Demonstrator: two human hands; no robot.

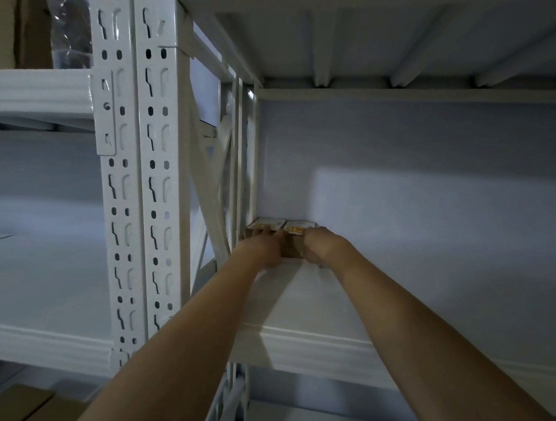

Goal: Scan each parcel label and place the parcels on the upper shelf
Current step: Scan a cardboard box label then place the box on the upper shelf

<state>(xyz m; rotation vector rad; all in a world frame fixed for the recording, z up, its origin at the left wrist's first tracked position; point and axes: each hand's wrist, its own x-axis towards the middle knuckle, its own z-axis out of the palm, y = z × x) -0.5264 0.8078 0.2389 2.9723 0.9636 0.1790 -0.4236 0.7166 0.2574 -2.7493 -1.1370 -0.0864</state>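
Both arms are stretched deep into the white metal shelf (330,298), right into the back left corner where two small brown parcels (292,248) sit side by side against the rear wall, touching each other. Each has a white label with a yellow patch on top — the left label (267,224) and the right label (299,227) — too small and dim to read.

The left hand (264,247) is on the left parcel, fingers lying over its top front edge and curled a bit around it. The right hand (320,245) is clamped on the right side of the right parcel, fingers bent over the top edge by the label. So each grip is wrapped on cardboard, not wide open — exactly how tight, I can't tell in this light.

To the left is the perforated upright post (142,169), and past it a neighbouring shelf bay. Bottom left there's a bit of a cardboard box (14,402); top left, a clear plastic bag (67,18) on a higher level.
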